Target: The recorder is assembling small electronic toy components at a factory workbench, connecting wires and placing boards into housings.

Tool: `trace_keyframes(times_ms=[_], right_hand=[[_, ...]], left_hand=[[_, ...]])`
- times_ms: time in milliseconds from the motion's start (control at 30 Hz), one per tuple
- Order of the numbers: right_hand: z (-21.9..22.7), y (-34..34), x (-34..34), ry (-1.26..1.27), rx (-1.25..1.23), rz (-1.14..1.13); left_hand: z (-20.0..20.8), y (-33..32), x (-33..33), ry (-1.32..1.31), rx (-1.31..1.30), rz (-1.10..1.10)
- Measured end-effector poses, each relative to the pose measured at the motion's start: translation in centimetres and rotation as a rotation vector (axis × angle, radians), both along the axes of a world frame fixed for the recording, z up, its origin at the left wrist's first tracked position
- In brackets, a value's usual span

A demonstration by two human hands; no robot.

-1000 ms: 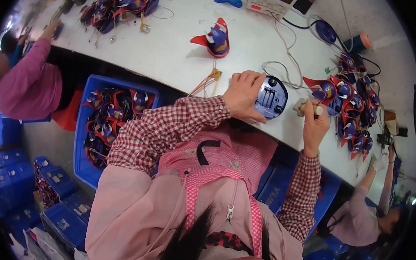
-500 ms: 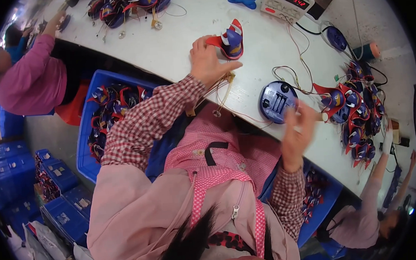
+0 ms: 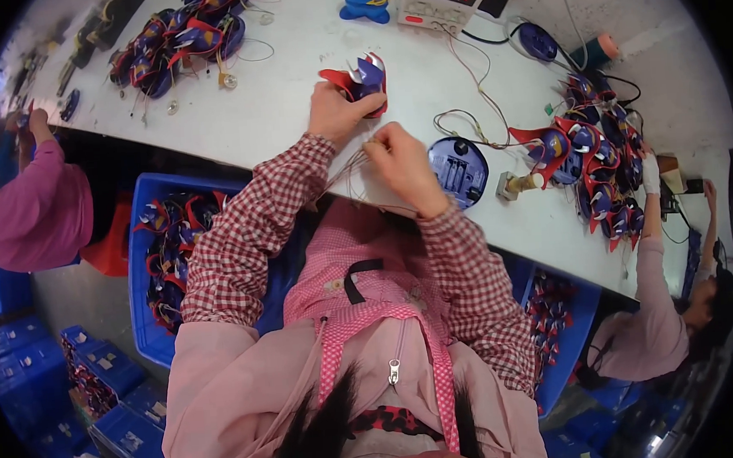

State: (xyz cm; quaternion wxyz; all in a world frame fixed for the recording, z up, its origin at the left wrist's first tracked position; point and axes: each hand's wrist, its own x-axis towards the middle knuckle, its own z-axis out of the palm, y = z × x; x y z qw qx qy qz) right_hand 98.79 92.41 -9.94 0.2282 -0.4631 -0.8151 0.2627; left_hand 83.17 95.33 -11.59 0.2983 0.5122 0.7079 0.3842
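Note:
My left hand (image 3: 336, 115) is closed round the lower edge of a red, purple and white toy part (image 3: 366, 79), held upright at the table. Just below it, my right hand (image 3: 405, 166) pinches thin wires (image 3: 352, 164) between thumb and fingertips. Those wires trail over the table's near edge, and their far ends are hard to make out. To the right of my right hand lies a round blue base (image 3: 459, 181) with battery slots facing up. A small metal fixture with a pale peg (image 3: 513, 185) stands beside that base.
A power supply (image 3: 439, 4) with red digits stands at the back, its leads running toward the blue base. Similar toy parts are heaped at far left (image 3: 179, 43) and right (image 3: 601, 156). Blue bins (image 3: 143, 318) flank my lap. Co-workers sit on both sides.
My right hand has moved left from over the blue base to the wires below the toy part and closed on them. My left hand keeps the toy part. The whole view has shifted.

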Motion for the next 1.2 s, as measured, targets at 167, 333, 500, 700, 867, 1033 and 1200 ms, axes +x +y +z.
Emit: trace_keyframes(times_ms=[167,333,500,700,867,1033,1200], right_hand=[[4.8,0.1,6.7,0.399,-0.377,0.001],[4.3,1.5,11.0,0.184,0.120,-0.136],[1.5,0.6,13.2,-0.135,0.396,-0.160],[4.3,-1.9,11.2,0.241,0.059,-0.272],[5.6,0.1,8.1,0.416,0.149,-0.160],[7.5,1.6,3.8,0.486,-0.117,-0.061],[7.5,0.3,1.9,0.647,-0.462,-0.019]], left_hand=[[2.2,-2.7,2.3,-0.988,0.240,-0.179],[3.1,-4.7,6.1,-1.109,0.043,-0.457],[0.8,-5.5,9.1,-0.644,0.162,-0.612],[1.3,-6.5,9.0,-0.583,0.180,-0.681],[4.8,-7.3,6.7,-1.299,0.056,-0.557],[6.0,-8.6,3.7,-1.396,0.140,-0.253],[4.7,-8.5,-0.6,-1.669,0.157,-0.147]])
